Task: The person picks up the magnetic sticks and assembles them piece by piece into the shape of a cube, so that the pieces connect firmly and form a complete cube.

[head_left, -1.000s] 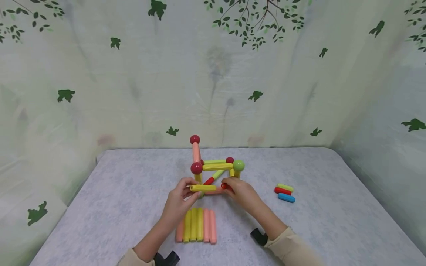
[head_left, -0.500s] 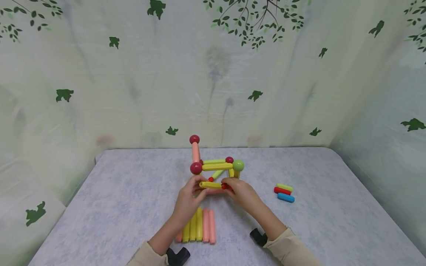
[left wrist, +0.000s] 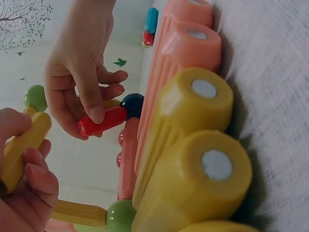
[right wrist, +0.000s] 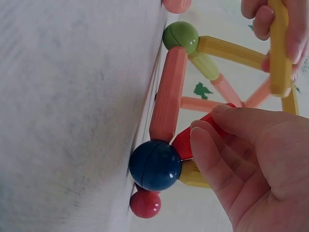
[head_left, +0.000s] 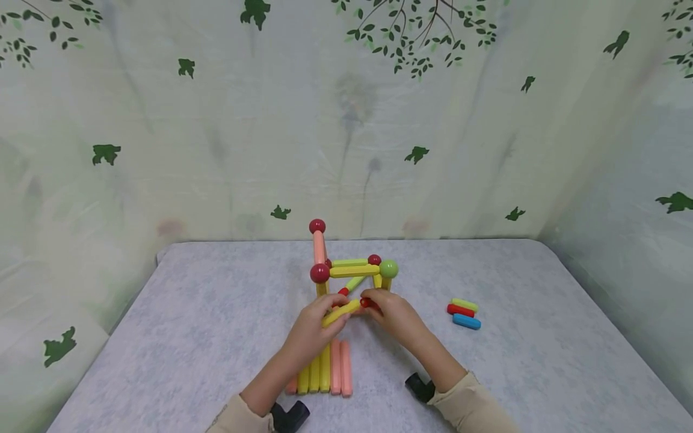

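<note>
My left hand [head_left: 316, 325] pinches a yellow magnetic rod [head_left: 341, 313], tilted with its far end up to the right. That end stands close to a short red rod [left wrist: 104, 121] but looks apart from it in both wrist views. Thumb and fingers of my right hand [head_left: 395, 313] pinch the red rod; its other end meets a dark blue ball [right wrist: 154, 165] low on the built frame. A pink rod [right wrist: 169, 94] runs from that ball to a green ball [right wrist: 181, 36]. Higher up, a yellow bar [head_left: 354, 272] joins a red ball [head_left: 320, 273] and a light green ball [head_left: 388, 269].
In front of the frame, several loose yellow and pink rods [head_left: 341, 367] lie side by side, partly under my left hand. To the right lie short rods: lime, red and blue [head_left: 466, 322]. A pink upright rod [head_left: 319, 248] with a red ball on top rises at the frame's left.
My left hand has moved right with the yellow rod, bringing it beside the red rod, then tilted it from level to slanting. The right hand has stayed in place.
</note>
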The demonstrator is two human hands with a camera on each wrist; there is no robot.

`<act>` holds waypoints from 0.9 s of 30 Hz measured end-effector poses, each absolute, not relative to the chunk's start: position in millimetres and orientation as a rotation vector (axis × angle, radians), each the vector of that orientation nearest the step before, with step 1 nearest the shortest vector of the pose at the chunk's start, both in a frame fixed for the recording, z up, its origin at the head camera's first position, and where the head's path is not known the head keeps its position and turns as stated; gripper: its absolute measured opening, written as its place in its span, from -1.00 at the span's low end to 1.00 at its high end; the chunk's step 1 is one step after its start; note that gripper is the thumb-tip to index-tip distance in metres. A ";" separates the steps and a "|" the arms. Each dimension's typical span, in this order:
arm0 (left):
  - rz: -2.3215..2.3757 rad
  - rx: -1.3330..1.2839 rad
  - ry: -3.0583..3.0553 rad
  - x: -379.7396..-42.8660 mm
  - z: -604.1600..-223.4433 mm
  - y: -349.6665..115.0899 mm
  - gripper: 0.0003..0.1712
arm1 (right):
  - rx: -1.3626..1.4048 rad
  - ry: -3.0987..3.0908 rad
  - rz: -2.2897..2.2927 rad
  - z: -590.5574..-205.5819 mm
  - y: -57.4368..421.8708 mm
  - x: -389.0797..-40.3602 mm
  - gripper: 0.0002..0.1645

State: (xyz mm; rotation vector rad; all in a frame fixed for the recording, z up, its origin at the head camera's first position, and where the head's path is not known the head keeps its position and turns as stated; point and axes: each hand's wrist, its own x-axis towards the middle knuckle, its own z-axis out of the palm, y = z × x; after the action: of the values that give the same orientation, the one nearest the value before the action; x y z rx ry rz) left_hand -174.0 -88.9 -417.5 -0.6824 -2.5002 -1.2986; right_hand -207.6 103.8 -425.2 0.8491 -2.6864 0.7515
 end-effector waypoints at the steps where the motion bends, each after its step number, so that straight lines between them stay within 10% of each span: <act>1: -1.301 -0.666 -2.514 -174.9 -417.9 -88.3 -0.72 | 0.853 -2.686 0.754 -425.5 104.0 -207.8 -0.73; 27: -1.384 -0.654 -2.451 -180.5 -414.5 -90.0 -0.51 | 0.907 -2.668 0.885 -424.6 102.6 -212.5 -0.71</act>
State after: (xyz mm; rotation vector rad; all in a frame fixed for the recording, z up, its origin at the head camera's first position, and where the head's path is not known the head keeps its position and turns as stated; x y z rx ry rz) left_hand -180.5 -90.0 -414.5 -0.6539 -2.4506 -1.3838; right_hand -212.5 102.6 -424.6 0.9071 -2.6681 0.8852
